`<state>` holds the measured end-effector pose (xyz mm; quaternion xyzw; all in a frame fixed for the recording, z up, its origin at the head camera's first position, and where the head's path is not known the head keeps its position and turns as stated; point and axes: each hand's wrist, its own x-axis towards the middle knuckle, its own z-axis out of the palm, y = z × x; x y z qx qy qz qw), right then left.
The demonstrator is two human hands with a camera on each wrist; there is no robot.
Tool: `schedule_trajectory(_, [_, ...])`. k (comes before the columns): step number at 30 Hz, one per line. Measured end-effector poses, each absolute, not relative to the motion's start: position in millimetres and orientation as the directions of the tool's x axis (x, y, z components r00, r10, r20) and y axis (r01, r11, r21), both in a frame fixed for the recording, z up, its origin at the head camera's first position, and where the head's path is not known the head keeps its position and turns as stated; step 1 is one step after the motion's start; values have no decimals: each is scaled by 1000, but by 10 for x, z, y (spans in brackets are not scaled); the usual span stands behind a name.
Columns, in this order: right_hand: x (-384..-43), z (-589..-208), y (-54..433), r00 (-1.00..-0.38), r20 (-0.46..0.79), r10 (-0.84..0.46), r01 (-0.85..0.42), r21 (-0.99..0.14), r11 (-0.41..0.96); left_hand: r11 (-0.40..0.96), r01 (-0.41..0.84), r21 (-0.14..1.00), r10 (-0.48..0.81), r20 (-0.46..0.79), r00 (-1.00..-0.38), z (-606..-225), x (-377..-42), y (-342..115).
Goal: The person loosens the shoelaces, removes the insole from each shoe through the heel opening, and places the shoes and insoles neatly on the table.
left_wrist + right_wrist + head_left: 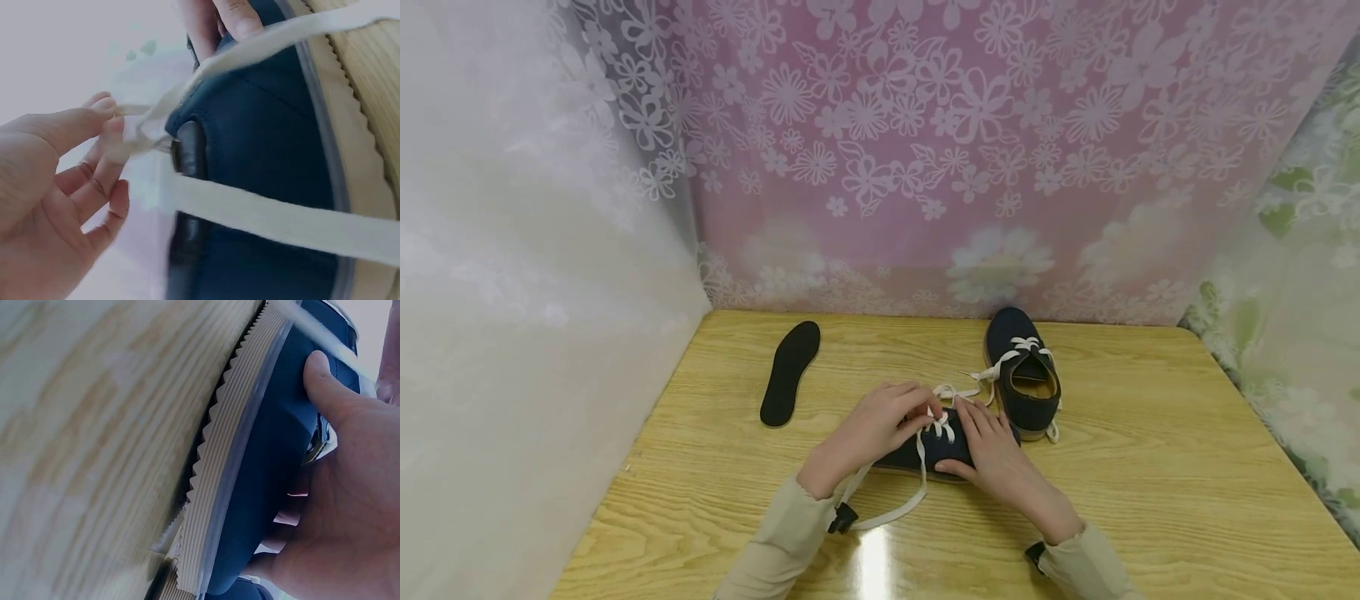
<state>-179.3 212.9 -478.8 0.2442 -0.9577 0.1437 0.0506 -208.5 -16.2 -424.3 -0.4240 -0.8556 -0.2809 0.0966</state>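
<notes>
At the left of the middle of the frame, a black insole (790,373) is lying flat on the wooden surface (700,467), apart from both shoes, so it seems to be waiting outside the present work. Going to the right, near the lower centre, the fingers of my left hand (880,421) are pinching the white lace (287,217) close to the eyelets, thumb against fingertip. A long part of it is hanging in a loose curve toward the bottom of the frame.

Just there, at the lower centre, the dark blue shoe (942,454) is resting with its toe toward the right. I am judging its lacing as partly done: some white rows are already crossing its front, while the upper part is, I think, being worked, and no bow is showing. The fingers of my right hand (996,450) are holding its front part, thumb on the near side.

Right of centre, the other shoe (1030,410) is pointing toward the upper edge. White rows are crossing its front too, but its lace ends are lying loose, so tying is perhaps remaining.
</notes>
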Motion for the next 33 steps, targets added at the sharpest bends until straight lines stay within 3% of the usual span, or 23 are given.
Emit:
schedule_trajectory(6, [-1775, -4781, 2100, -880, 172, -443, -475, -264, 839, 560, 698, 447, 622, 330, -710, -4052, -1985, -289])
schedule_trajectory(13, [-1744, -4775, 2079, -892, 156, -424, -451, -265, 852, 498, 682, 535, 514, 452, -729, -3828, -1946, -481])
schedule_trajectory(17, [-1725, -4768, 2064, -896, 146, -420, -444, -273, 853, 550, 607, 573, 571, 273, -775, -3838, -1953, -516])
schedule_trajectory(21, [-1721, -4760, 2068, -895, 147, -421, -446, -272, 853, 643, 587, 492, 593, 165, -788, -3987, -1988, -438])
schedule_trajectory(27, [-1723, -4765, 2072, -894, 151, -421, -447, -268, 853, 748, 597, 290, 566, 192, -802, -4199, -2006, -267])
schedule_trajectory(30, [-1728, -4771, 2070, -895, 146, -422, -447, -265, 855, 751, 593, 290, 544, 238, -805, -4217, -1999, -231])
schedule_trajectory(33, [-1731, -4775, 2072, -895, 148, -422, -447, -263, 855, 703, 610, 365, 495, 366, -788, -4186, -2006, -230])
